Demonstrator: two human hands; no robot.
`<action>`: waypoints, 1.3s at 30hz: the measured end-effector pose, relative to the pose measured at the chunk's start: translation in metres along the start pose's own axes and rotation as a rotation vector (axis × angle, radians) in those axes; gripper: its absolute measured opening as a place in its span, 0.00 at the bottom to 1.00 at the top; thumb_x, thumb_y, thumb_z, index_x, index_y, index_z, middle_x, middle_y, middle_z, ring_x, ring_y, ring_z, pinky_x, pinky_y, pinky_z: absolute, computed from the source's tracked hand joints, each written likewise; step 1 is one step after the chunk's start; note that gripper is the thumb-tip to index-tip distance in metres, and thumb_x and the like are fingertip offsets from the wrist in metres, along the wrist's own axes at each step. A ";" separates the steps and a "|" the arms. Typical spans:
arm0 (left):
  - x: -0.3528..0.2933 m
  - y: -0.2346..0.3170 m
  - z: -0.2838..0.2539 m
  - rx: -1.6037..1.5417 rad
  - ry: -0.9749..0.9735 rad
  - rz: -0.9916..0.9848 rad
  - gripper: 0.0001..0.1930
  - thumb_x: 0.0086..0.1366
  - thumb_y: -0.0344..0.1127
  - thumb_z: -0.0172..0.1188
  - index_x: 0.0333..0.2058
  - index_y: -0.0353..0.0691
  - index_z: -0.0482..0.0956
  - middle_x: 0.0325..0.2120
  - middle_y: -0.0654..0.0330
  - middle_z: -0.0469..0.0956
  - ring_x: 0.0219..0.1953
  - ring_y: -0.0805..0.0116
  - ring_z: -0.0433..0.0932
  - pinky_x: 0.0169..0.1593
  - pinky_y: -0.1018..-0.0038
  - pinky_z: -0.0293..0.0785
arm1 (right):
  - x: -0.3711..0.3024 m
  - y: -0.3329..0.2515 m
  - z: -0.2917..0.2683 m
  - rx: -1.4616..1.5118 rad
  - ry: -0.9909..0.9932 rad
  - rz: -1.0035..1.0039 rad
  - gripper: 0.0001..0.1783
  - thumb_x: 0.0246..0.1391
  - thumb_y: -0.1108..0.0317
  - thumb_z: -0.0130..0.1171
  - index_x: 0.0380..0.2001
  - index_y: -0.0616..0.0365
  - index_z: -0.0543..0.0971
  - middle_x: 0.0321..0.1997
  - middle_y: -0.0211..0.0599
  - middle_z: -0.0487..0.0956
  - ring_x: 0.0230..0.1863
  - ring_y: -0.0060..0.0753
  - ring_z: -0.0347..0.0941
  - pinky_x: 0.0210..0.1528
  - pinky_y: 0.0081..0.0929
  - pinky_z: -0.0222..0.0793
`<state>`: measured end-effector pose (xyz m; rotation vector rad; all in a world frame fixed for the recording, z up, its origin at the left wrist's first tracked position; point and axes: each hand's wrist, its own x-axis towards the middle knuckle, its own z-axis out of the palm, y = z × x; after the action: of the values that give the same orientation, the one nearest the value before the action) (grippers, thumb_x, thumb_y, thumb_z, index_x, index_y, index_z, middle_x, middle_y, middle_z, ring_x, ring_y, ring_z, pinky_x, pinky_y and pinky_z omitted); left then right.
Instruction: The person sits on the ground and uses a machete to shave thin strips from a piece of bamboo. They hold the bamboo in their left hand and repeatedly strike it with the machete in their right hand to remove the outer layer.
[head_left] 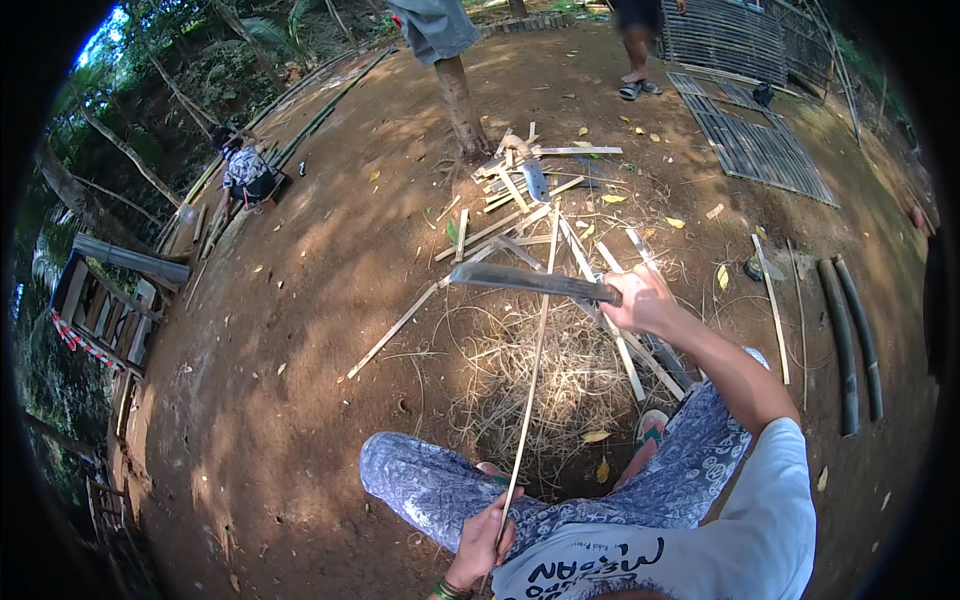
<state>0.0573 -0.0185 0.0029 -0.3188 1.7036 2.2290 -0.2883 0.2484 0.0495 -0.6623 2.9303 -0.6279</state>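
My right hand (640, 298) is closed round the handle of a machete (510, 277), held out level with its long blade pointing left. In my left hand (485, 535), low near my lap, is a long thin bamboo strip (532, 400). The strip slopes up and away from my fingers and passes behind the blade. Beneath it, between my bent legs, lies a heap of curly shavings (560, 370). Beyond the machete several split bamboo pieces (500, 225) lie piled on the ground. A second broad blade (535, 180) with a wooden handle rests on that pile.
A tree trunk (460, 105) stands behind the pile, grey-blue cloth at its top. Dark bamboo poles (840, 340) lie at right; slatted bamboo panels (765, 150) lie farther back. One person (248, 172) sits low at far left; another person (640, 60) stands at the back.
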 end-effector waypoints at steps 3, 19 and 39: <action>0.006 0.006 0.004 -0.042 0.004 0.037 0.25 0.80 0.40 0.34 0.66 0.30 0.60 0.11 0.69 0.59 0.11 0.79 0.56 0.19 0.82 0.56 | -0.006 0.006 0.026 -0.077 0.098 -0.256 0.15 0.44 0.56 0.61 0.36 0.47 0.82 0.26 0.43 0.79 0.39 0.48 0.77 0.45 0.47 0.71; -0.014 -0.010 -0.015 -0.412 -0.184 0.052 0.36 0.75 0.56 0.44 0.66 0.27 0.56 0.11 0.69 0.59 0.10 0.81 0.57 0.18 0.81 0.53 | 0.045 0.100 -0.021 0.204 0.530 0.242 0.17 0.51 0.58 0.65 0.23 0.64 0.79 0.19 0.46 0.79 0.26 0.45 0.78 0.34 0.43 0.70; 0.111 0.069 0.021 -0.461 0.021 0.054 0.24 0.79 0.46 0.38 0.70 0.54 0.51 0.21 0.65 0.65 0.10 0.79 0.58 0.14 0.82 0.58 | -0.072 -0.065 0.086 0.370 0.142 -0.317 0.10 0.45 0.60 0.66 0.21 0.53 0.79 0.11 0.38 0.73 0.15 0.44 0.75 0.23 0.41 0.69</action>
<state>-0.0719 -0.0023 0.0300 -0.4036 1.1997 2.6516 -0.1844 0.1936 -0.0037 -1.0767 2.7288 -1.2560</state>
